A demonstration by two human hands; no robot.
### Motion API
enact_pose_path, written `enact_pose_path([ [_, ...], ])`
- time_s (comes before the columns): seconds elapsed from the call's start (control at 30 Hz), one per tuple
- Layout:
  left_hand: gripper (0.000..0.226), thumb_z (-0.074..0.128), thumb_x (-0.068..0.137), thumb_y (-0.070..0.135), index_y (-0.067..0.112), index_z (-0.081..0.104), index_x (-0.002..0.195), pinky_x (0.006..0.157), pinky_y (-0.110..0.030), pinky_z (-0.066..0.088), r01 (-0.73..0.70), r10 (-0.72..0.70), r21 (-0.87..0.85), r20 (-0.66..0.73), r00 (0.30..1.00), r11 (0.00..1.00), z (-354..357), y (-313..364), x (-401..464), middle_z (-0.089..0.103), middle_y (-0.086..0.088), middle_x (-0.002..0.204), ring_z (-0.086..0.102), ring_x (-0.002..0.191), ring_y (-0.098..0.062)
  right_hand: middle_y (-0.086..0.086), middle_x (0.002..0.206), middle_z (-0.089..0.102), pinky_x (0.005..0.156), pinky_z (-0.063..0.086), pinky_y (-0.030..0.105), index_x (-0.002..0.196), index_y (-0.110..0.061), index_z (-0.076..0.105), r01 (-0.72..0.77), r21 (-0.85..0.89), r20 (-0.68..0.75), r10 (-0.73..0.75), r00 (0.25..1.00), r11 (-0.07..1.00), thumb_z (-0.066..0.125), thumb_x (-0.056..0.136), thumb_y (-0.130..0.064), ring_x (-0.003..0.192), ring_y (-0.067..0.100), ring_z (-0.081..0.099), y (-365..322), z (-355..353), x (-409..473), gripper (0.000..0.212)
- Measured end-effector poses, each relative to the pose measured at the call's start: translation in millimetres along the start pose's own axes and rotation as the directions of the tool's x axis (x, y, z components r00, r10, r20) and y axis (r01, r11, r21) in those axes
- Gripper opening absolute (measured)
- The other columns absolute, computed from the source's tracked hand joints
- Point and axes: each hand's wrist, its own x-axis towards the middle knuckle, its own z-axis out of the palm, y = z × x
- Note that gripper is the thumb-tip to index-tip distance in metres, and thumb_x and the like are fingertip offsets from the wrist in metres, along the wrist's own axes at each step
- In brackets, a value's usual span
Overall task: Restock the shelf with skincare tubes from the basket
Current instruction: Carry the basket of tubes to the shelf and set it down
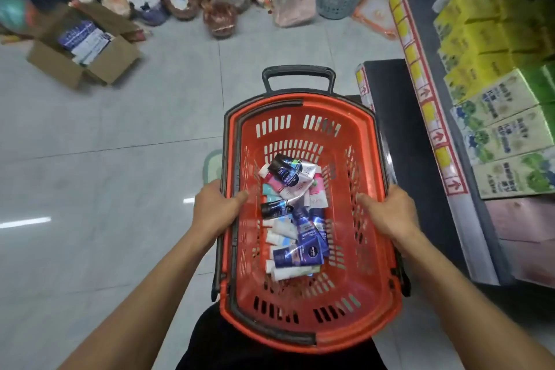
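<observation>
Between our left hand (216,208) and right hand (387,211), each clamped on a side rim, the basket (354,303) holds every tube (295,255), so we judge we're carrying; next, set it beside the shelf (420,141) to our right.

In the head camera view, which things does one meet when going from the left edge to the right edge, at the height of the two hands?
Grey tiled floor → left hand gripping the basket's left rim → pile of skincare tubes inside the red basket → right hand on its right rim → dark shelf base → green and white boxes on the shelf.
</observation>
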Motion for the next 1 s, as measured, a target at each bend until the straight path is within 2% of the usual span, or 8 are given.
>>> enact_pose_path([
  [0.13,0.013,0.077,0.093,0.038,0.039,0.065,0.100,0.091,-0.045,0.062,0.086,-0.079,-0.069,0.106,0.991,0.994,10,-12,42,0.076,0.010,0.101,0.077,0.092,-0.016,0.003,0.080,0.065,0.057,0.047,0.031,0.085,-0.019,0.057,-0.090,-0.001,-0.001,0.090,0.996,0.996,0.078,0.088,-0.041,0.068,0.019,0.063,-11,25,32,0.031],
  [0.23,0.009,0.068,0.098,0.037,0.034,0.071,0.106,0.093,-0.048,0.061,0.159,-0.135,-0.119,0.193,0.972,0.980,19,-21,81,0.081,0.008,0.096,0.079,0.087,-0.014,0.003,0.087,0.074,0.076,0.061,0.042,0.098,-0.018,0.069,-0.184,0.048,-0.006,0.184,0.983,0.982,0.079,0.084,-0.038,0.077,0.025,0.072,-10,56,70,0.026],
  [0.33,0.014,0.061,0.102,0.028,0.028,0.071,0.112,0.092,-0.045,0.061,0.218,-0.177,-0.133,0.265,0.948,0.967,36,-37,125,0.082,0.007,0.097,0.080,0.088,-0.016,0.008,0.097,0.075,0.081,0.056,0.035,0.108,-0.012,0.073,-0.250,0.082,0.013,0.250,0.968,0.965,0.080,0.084,-0.029,0.084,0.027,0.069,-9,93,112,0.030],
  [0.53,0.032,0.062,0.095,0.022,0.023,0.067,0.126,0.078,-0.034,0.059,0.328,-0.286,-0.081,0.330,0.900,0.941,89,-95,227,0.081,0.004,0.102,0.079,0.088,-0.014,0.005,0.101,0.077,0.086,0.061,0.039,0.113,-0.016,0.076,-0.367,0.195,0.047,0.365,0.930,0.909,0.078,0.053,-0.056,0.086,0.025,0.072,22,179,200,0.073],
  [0.67,0.035,0.068,0.090,0.017,0.021,0.068,0.124,0.071,-0.030,0.057,0.387,-0.337,-0.088,0.344,0.877,0.918,133,-131,287,0.082,0.002,0.100,0.079,0.084,-0.014,0.007,0.119,0.072,0.083,0.049,0.028,0.128,-0.012,0.070,-0.408,0.262,0.013,0.419,0.908,0.875,0.083,0.083,-0.036,0.101,0.028,0.069,42,225,255,0.053],
  [0.8,0.044,0.070,0.084,0.019,0.017,0.067,0.127,0.075,-0.036,0.063,0.422,-0.357,-0.102,0.380,0.853,0.901,176,-165,337,0.081,-0.005,0.108,0.080,0.092,-0.023,0.003,0.117,0.072,0.088,0.056,0.033,0.122,-0.016,0.071,-0.451,0.347,0.016,0.476,0.879,0.822,0.079,0.079,-0.036,0.091,0.024,0.067,69,267,312,0.048],
  [0.9,0.054,0.072,0.073,0.023,0.017,0.067,0.126,0.092,-0.046,0.061,0.464,-0.381,-0.134,0.397,0.835,0.876,205,-186,363,0.081,-0.006,0.107,0.079,0.097,-0.027,0.007,0.119,0.072,0.088,0.061,0.043,0.131,-0.013,0.066,-0.523,0.275,0.065,0.528,0.847,0.807,0.081,0.078,-0.031,0.088,0.026,0.069,90,287,353,0.058],
  [1.0,0.052,0.069,0.077,0.026,0.016,0.066,0.128,0.093,-0.045,0.058,0.467,-0.379,-0.129,0.417,0.826,0.875,228,-204,380,0.081,-0.006,0.107,0.079,0.098,-0.025,0.010,0.127,0.069,0.091,0.060,0.046,0.142,-0.012,0.057,-0.531,0.248,0.081,0.529,0.845,0.810,0.079,0.086,-0.030,0.094,0.027,0.068,97,301,381,0.063],
])
